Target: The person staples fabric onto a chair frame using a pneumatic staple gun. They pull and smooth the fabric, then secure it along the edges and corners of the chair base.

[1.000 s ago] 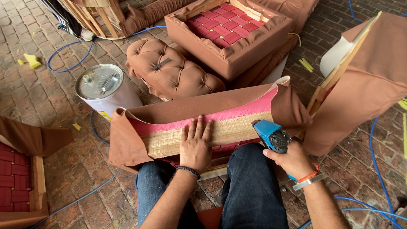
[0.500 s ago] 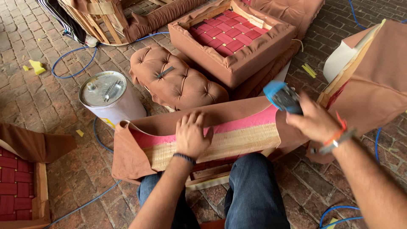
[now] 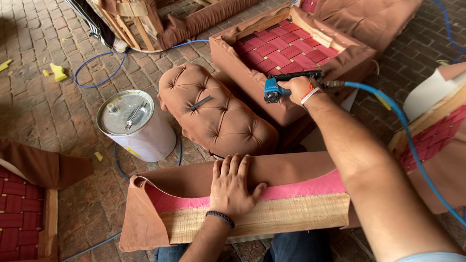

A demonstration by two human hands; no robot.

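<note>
**Clearly at risk: loose fabric, raised stapler, trailing hose**

Currently the left hand [image 3: 234, 187] is laid flat, fingers spread and apart, on the brown fabric [image 3: 291, 170] of a padded wooden rail [image 3: 262, 219] that rests across the lap; nothing is gripped, the cloth is only pressed down. A pink lining strip [image 3: 301, 187] is seen between fabric and bare timber. At the rail's left end the fabric hangs in a loose unfastened flap [image 3: 138, 221].

The right hand [image 3: 297, 88] is held out well away from the rail, its grip closed around a blue pneumatic stapler [image 3: 286, 85], over the edge of a brown seat frame with red webbing [image 3: 291, 51]. A blue air hose [image 3: 407, 140] is trailed from the tool back past the right forearm.

Hazards judged from this layout:
- The fabric is held by palm pressure alone. If that pressure is eased, the cloth may creep or wrinkle, and a crooked line would be fixed in.
- The spread fingers lie close to the edge where fabric meets lining. A staple driven near them could strike a fingertip.
- Whether a finger rests on the trigger cannot be told; an accidental shot in the air is possible if it does.
- The hose may snag on the frame corner and jerk the tool.
- The rail is balanced on the knees, so it may tip.

A tufted brown cushion [image 3: 216, 114] and a white metal can [image 3: 133, 123] stand just beyond, on the brick floor [image 3: 43, 111].
</note>
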